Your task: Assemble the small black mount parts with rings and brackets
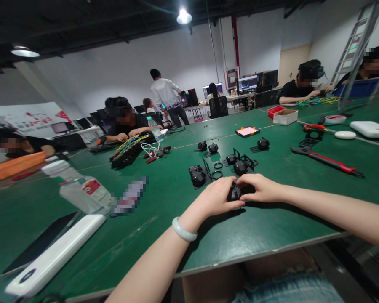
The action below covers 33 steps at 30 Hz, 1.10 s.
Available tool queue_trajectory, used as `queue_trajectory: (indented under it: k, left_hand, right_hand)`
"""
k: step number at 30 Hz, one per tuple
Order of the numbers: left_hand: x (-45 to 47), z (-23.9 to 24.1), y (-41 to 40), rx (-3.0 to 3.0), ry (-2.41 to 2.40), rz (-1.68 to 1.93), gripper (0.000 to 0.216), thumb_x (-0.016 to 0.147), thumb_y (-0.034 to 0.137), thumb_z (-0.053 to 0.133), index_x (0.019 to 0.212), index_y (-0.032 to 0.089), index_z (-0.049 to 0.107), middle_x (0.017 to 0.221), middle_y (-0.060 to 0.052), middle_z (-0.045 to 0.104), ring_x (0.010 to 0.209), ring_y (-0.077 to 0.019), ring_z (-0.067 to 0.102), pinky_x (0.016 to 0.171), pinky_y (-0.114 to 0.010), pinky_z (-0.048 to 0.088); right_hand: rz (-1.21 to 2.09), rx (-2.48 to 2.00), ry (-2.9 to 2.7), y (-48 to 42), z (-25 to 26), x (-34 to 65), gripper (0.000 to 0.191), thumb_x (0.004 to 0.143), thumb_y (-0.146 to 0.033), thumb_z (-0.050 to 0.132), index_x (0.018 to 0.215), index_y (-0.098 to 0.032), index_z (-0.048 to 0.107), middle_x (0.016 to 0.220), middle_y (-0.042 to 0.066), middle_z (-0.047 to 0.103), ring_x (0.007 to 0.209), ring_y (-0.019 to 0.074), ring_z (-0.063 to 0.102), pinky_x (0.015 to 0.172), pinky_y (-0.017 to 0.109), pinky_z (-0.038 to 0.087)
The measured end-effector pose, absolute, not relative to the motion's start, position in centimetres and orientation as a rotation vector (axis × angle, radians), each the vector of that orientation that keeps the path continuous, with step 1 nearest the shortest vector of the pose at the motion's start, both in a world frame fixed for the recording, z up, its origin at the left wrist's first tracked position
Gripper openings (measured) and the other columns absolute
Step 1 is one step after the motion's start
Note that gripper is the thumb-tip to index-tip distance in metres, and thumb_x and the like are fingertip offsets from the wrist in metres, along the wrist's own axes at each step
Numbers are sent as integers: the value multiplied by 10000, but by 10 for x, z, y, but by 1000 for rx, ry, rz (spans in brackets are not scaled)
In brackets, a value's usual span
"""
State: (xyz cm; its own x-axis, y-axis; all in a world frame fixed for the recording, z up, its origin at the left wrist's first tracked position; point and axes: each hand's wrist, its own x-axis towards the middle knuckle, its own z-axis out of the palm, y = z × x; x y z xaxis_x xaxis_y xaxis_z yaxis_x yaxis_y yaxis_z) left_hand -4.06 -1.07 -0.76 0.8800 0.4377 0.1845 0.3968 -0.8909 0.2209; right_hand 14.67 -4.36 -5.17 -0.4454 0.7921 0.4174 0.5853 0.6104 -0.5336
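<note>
Black component (235,192) is being gripped between the left hand (217,195) and the right hand (261,188) over the green table (167,181), while other black parts (197,176) are lying just beyond.

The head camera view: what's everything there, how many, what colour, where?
Flat table: one, green, foreground
Angular parts: several, black, table centre
Clear plastic bottles: two, colourless, left
Smooth oblong device: one, white, left
Wrench: one, black and red, right
Open boxes: two, red and white, right
Wire bundles: two, multicoloured, far side
Metal ladder: one, silver, right
Other people: several, black or white tops, around
Smaller things: many, mixed colours, throughout
Bangle: one, pale green, left wrist
Left hand: one, bare, on black part
Right hand: one, bare, same part
</note>
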Motion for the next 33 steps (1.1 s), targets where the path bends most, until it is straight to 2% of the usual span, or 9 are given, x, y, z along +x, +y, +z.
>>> queue_trajectory:
  k: [11, 18, 27, 33]
  left_hand:
    - [-41, -9, -11, 2839, 658, 336, 496, 669, 433, 552, 1066, 187, 384, 1048, -72, 504, 953, -218, 491, 795, -319, 387]
    - [-41, -10, -11, 2782, 693, 285, 478, 673, 406, 553, 1062, 197, 367, 980, -56, 536, 854, -210, 541, 694, -289, 410]
    - [-39, -12, -13, 2703, 715, 297, 443, 671, 373, 542, 1029, 191, 355, 917, -49, 551, 799, -204, 557, 639, -274, 416]
    - [-41, -11, -12, 2634, 698, 276, 539, 623, 365, 600, 1056, 189, 332, 931, -55, 550, 817, -220, 560, 651, -286, 419]
  right_hand:
    - [378, -1066, -2206, -42, -52, 147, 334, 670, -375, 574, 908, -145, 529, 870, 67, 580, 779, 163, 542, 699, 291, 429]
    - [335, -1025, -2223, -40, -55, 147, 291, 683, -384, 560, 845, -146, 525, 848, 65, 547, 769, 161, 513, 684, 289, 419]
    - [293, -1061, -2273, -40, -58, 145, 263, 702, -398, 531, 785, -151, 496, 725, 25, 497, 647, 127, 456, 601, 251, 390]
    - [303, -1058, -2266, -39, -58, 145, 305, 697, -421, 533, 829, -148, 499, 737, 30, 507, 652, 131, 468, 603, 257, 395]
